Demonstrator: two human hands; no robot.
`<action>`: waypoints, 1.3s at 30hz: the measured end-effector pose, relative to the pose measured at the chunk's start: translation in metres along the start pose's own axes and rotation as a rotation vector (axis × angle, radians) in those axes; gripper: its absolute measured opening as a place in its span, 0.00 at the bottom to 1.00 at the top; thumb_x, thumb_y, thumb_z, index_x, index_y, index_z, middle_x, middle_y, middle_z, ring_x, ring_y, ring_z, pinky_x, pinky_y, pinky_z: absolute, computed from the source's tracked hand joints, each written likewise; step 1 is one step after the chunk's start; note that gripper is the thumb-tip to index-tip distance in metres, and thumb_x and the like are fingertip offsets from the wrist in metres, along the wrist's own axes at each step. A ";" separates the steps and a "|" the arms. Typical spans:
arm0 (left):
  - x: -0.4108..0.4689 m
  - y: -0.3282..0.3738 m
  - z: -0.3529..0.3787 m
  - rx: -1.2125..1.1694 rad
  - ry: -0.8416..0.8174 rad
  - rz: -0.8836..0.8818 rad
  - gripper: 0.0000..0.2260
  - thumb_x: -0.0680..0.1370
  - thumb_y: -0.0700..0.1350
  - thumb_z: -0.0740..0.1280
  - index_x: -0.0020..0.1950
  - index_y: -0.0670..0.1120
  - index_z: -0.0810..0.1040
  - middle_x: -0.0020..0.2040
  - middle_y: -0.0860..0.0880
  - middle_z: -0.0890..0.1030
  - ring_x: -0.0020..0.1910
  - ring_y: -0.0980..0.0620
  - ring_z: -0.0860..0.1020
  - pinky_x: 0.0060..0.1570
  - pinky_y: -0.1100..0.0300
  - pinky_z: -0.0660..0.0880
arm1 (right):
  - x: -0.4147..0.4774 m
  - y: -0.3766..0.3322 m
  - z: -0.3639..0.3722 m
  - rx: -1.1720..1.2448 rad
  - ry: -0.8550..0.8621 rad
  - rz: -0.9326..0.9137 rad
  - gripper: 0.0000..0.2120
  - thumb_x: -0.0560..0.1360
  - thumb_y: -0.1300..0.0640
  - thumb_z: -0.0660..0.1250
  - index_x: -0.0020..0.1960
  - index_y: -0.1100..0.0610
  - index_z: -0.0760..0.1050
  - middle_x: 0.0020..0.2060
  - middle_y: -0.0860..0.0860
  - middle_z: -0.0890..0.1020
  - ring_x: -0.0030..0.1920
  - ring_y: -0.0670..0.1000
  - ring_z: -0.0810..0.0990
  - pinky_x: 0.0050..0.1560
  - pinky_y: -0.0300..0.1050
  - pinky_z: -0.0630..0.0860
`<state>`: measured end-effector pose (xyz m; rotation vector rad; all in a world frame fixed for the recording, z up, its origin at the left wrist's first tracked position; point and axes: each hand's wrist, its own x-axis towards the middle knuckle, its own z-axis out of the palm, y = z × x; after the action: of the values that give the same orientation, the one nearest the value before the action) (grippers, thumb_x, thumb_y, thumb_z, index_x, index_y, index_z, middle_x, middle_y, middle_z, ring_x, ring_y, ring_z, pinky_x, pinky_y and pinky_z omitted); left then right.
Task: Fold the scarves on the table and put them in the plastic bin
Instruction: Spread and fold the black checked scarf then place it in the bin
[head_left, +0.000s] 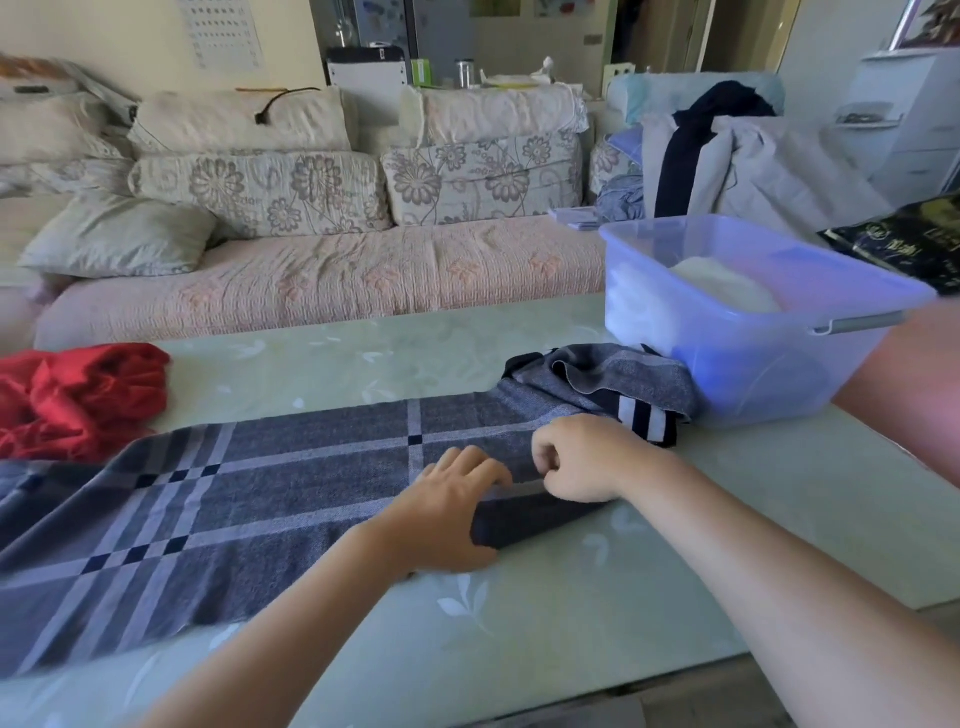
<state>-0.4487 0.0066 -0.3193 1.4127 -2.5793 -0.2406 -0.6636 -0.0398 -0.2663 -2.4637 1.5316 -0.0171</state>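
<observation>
A long blue-grey plaid scarf (249, 499) lies stretched across the table (571, 597), its right end bunched against the plastic bin (753, 364). My left hand (447, 514) grips the scarf's near edge, thumb under the cloth. Right beside it, my right hand (582, 457) pinches the same edge with curled fingers. A crumpled red scarf (78, 395) sits at the table's left. The translucent blue bin at the right holds a folded white scarf (722, 286).
A floral sofa (311, 260) with cushions runs behind the table. Clothes (727, 150) are piled on a chair at the right, above the bin. A black packet (898, 239) lies at the far right edge.
</observation>
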 end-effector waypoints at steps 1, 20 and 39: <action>-0.012 -0.005 -0.002 0.016 -0.007 -0.018 0.27 0.66 0.53 0.68 0.63 0.56 0.65 0.57 0.56 0.65 0.55 0.54 0.64 0.57 0.56 0.70 | 0.000 -0.008 0.002 0.070 -0.024 -0.036 0.04 0.68 0.54 0.67 0.41 0.47 0.77 0.39 0.41 0.79 0.44 0.46 0.78 0.40 0.42 0.71; -0.107 -0.024 -0.047 -0.391 -0.230 -0.377 0.16 0.76 0.38 0.57 0.45 0.55 0.80 0.42 0.59 0.83 0.40 0.60 0.81 0.41 0.64 0.77 | -0.011 -0.090 0.021 -0.222 -0.339 -0.058 0.10 0.70 0.61 0.63 0.37 0.51 0.80 0.39 0.48 0.84 0.40 0.51 0.79 0.42 0.44 0.77; -0.327 -0.244 -0.103 -0.027 0.355 -1.118 0.11 0.74 0.38 0.64 0.56 0.46 0.76 0.55 0.44 0.75 0.51 0.42 0.75 0.53 0.50 0.74 | 0.165 -0.424 0.091 0.142 0.128 -0.550 0.16 0.77 0.61 0.58 0.56 0.45 0.78 0.60 0.46 0.79 0.57 0.53 0.78 0.54 0.48 0.74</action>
<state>-0.0531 0.1478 -0.3050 2.4427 -1.2840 -0.1382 -0.2028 0.0109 -0.2852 -2.7196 0.8113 -0.3700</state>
